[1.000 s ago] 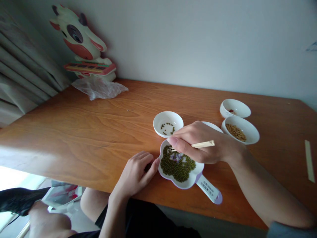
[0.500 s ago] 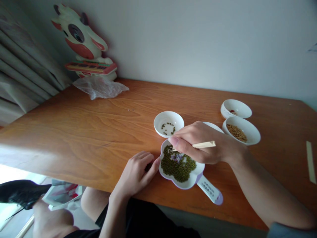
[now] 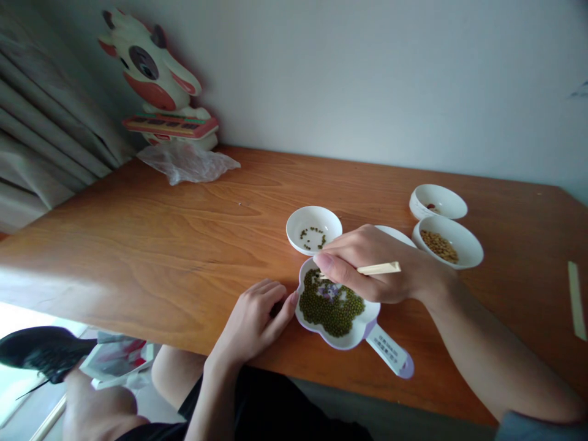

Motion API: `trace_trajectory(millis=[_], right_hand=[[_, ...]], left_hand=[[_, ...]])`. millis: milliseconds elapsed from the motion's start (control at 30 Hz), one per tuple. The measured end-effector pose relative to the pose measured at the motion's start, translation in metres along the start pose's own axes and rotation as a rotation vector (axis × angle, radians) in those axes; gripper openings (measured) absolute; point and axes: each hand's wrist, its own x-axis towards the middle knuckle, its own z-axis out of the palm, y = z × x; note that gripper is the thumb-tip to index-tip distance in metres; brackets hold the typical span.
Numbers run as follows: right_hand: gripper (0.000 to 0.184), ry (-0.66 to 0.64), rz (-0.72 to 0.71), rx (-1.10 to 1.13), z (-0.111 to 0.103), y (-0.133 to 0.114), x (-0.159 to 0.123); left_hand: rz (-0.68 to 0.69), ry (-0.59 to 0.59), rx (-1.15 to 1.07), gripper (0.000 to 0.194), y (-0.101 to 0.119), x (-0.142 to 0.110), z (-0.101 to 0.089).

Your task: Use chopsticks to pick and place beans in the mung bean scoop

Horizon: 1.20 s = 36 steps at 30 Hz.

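Observation:
A white, lilac-rimmed scoop-shaped dish with a short handle lies near the table's front edge, holding a heap of green mung beans. My right hand is closed round wooden chopsticks, whose tips dip into the far side of the beans. My left hand rests on the table with curled fingers, its thumb touching the dish's left rim. Just behind the dish stands a small white bowl with several green beans in it.
At the right stand a white bowl of yellow soybeans and a white bowl with something red inside. A flat pale strip lies far right. A cow figure and crumpled plastic sit back left, by curtains.
Both hands and the dish stay where they were. Only the view has shifted slightly, and a dark shoe below the table has moved.

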Motion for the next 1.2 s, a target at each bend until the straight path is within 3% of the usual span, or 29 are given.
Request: trace_trajectory(millis=[1200], right_hand=[[0.060,0.025,-0.029,0.023,-0.0001,0.0024,0.0016]], left_hand=[[0.002,0.005,-0.004,0.041,0.0015,0.0029,-0.0002]])
